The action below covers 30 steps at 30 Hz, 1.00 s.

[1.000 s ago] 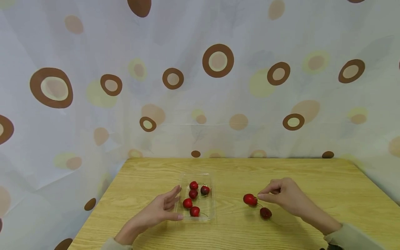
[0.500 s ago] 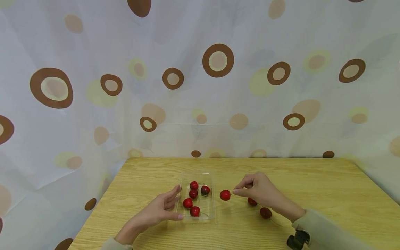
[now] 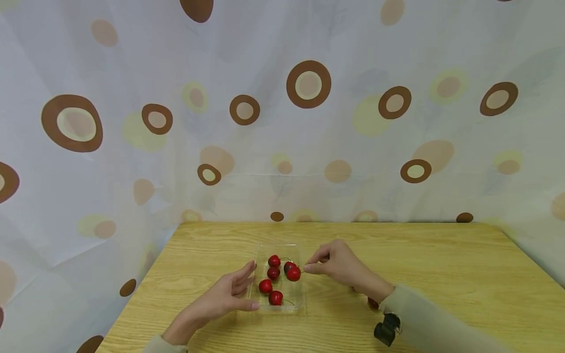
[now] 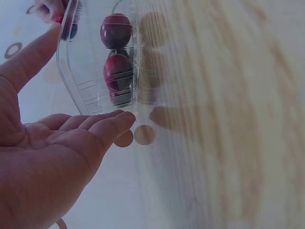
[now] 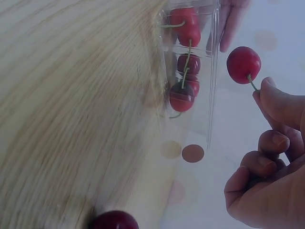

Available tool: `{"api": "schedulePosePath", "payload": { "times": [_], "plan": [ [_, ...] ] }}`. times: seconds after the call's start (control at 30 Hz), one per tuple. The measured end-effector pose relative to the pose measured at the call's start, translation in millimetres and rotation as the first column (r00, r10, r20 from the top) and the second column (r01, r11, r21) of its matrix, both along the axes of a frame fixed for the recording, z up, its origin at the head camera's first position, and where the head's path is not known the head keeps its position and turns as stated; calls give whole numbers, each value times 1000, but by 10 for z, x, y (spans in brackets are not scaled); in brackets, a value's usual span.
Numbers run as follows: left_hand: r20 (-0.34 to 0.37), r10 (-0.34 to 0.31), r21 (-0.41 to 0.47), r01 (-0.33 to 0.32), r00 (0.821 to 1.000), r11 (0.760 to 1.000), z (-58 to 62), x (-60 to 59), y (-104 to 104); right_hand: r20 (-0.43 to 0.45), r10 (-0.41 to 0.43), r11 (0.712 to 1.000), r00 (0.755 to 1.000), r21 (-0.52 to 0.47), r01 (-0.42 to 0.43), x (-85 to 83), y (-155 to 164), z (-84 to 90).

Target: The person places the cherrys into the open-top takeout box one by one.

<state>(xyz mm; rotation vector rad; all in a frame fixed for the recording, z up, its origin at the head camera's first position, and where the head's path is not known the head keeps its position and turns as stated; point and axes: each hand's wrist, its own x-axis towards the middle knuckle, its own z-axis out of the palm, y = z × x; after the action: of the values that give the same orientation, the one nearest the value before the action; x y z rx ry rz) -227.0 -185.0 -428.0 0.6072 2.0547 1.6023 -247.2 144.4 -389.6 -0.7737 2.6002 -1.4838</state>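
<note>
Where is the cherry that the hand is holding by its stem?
In the head view the cherry hangs from the right hand over the right side of the clear tray, just above the cherries already lying inside.

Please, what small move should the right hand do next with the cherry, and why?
Probably lower and release it. The right hand pinches the cherry by its stem, above the clear tray that holds five cherries, while the left hand steadies the tray's side.
</note>
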Motion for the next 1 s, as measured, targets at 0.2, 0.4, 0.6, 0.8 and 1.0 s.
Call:
{"api": "schedulePosePath", "payload": {
  "times": [0.2,0.4,0.6,0.8,1.0],
  "plan": [
    [-5,-4,0,4,1000,1000,-12,10,-7,12,11,1000,1000,-14,-11,-52,-170,-59],
    [-11,-11,9,11,1000,1000,-17,20,-12,24,-2,1000,1000,-6,2,-102,-308,-98],
    [-7,-8,11,8,1000,1000,-10,22,-4,27,-6,1000,1000,6,5,-144,-386,-151],
    [-7,-8,8,8,1000,1000,-4,23,0,26,-1,1000,1000,6,0,-162,-429,-204],
    [-11,-6,3,6,1000,1000,9,27,1,36,-29,999,999,36,28,-166,-453,-231]
  ]
}}
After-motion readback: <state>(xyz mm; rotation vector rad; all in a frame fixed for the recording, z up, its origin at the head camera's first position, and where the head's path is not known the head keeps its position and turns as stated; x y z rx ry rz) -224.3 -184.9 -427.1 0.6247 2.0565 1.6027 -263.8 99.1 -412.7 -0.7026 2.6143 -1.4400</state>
